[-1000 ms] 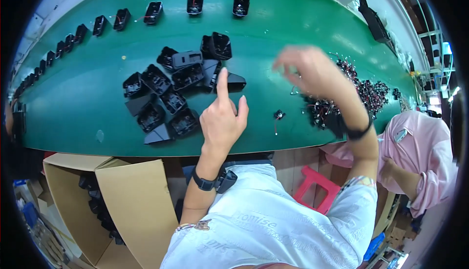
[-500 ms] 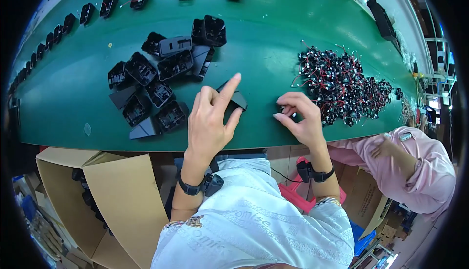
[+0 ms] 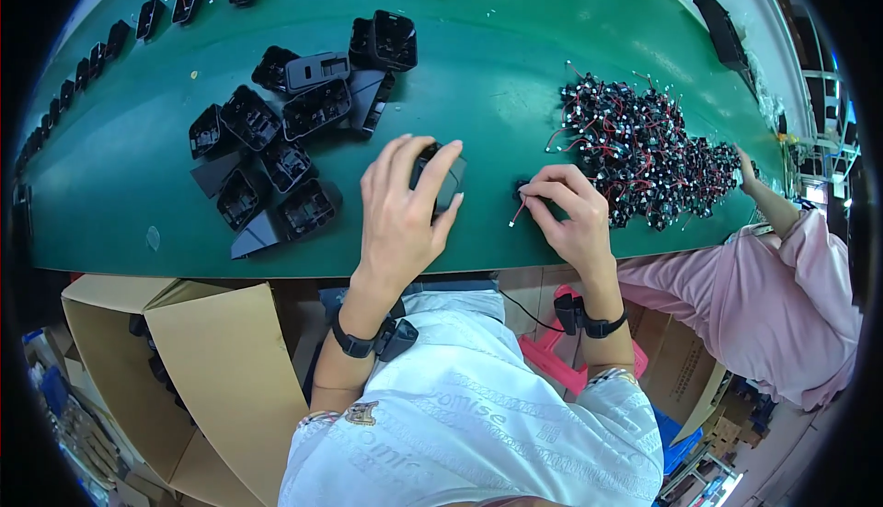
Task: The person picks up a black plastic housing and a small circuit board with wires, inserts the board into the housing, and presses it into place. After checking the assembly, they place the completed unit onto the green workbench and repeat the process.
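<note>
My left hand (image 3: 397, 208) curls over a black plastic housing (image 3: 452, 178) on the green table, fingers across its top and thumb at its near side; much of the housing is hidden under the hand. To the right, my right hand (image 3: 578, 217) pinches a small black component with a red wire (image 3: 521, 208) that ends in a white connector. Beyond that hand lies a big heap of similar wired components (image 3: 635, 153). Left of my left hand, several black housings (image 3: 317, 109) lie in a loose pile, some with the open side up.
A row of black housings (image 3: 190, 1) runs along the far and left edge of the green table (image 3: 497, 65). An open cardboard box (image 3: 221, 351) stands below the near edge at left. At right, a person in pink (image 3: 745, 295) reaches toward the heap's far end.
My left fingers have closed down over the housing. My right hand has turned so the component and its red wire show. The co-worker's hand has moved out to the heap.
</note>
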`<state>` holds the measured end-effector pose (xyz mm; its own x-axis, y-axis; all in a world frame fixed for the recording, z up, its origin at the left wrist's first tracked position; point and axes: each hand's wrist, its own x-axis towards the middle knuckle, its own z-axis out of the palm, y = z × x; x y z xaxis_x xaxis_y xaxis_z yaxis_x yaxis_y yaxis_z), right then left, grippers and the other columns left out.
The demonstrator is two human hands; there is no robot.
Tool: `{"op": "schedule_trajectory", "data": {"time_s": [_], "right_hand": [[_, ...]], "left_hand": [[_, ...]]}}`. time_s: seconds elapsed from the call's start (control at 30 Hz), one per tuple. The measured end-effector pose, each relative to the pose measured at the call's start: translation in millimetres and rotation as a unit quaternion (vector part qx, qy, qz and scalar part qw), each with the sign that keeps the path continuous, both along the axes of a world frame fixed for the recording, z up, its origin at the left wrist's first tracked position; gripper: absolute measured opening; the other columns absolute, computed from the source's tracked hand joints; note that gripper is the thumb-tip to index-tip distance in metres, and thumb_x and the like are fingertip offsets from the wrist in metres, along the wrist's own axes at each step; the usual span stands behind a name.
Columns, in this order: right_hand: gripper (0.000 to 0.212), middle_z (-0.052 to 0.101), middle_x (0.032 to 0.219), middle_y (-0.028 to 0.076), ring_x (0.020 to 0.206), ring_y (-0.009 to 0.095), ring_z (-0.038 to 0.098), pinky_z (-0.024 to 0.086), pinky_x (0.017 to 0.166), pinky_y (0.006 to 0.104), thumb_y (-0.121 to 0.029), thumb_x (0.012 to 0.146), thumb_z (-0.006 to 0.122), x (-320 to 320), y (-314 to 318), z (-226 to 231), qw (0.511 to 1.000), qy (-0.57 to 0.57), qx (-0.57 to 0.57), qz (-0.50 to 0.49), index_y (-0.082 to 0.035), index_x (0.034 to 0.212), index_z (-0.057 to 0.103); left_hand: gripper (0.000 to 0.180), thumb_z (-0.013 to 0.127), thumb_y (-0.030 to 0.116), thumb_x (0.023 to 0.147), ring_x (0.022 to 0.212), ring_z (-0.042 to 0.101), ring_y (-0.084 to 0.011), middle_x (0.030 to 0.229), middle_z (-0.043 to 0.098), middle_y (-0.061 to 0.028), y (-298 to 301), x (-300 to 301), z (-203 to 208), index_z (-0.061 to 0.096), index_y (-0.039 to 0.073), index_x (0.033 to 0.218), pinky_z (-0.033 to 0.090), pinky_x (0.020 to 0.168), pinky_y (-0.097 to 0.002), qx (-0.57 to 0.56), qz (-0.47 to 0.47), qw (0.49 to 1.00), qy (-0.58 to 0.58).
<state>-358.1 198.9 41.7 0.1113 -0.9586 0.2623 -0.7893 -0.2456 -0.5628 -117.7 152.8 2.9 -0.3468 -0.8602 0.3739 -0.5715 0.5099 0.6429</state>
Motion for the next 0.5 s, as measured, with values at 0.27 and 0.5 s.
{"op": "schedule_trajectory", "data": {"time_s": [0.27, 0.5], "right_hand": [[0.015, 0.07, 0.096, 0.009, 0.084, 0.02, 0.07, 0.057, 0.073, 0.0303, 0.005, 0.08, 0.077, 5, 3, -4, 0.999, -0.051, -0.001, -0.001, -0.001, 0.094, 0.073], [0.018, 0.072, 0.097, 0.015, 0.086, 0.023, 0.071, 0.057, 0.077, 0.032, 0.017, 0.077, 0.075, 28, 15, -6, 0.967, -0.254, -0.006, -0.023, 0.004, 0.089, 0.071]], "left_hand": [[0.092, 0.085, 0.013, 0.073, 0.128, 0.051, -0.0365, 0.146, 0.049, -0.0151, 5, 10, 9, 0.041, 0.006, 0.154, 0.042, 0.102, -0.0466, 0.04, -0.08, 0.996, 0.021], [0.103, 0.092, 0.019, 0.064, 0.127, 0.05, -0.0388, 0.153, 0.047, -0.0164, 16, 29, 15, 0.042, 0.005, 0.153, 0.042, 0.106, -0.0459, 0.098, -0.107, 0.988, 0.053]]}}
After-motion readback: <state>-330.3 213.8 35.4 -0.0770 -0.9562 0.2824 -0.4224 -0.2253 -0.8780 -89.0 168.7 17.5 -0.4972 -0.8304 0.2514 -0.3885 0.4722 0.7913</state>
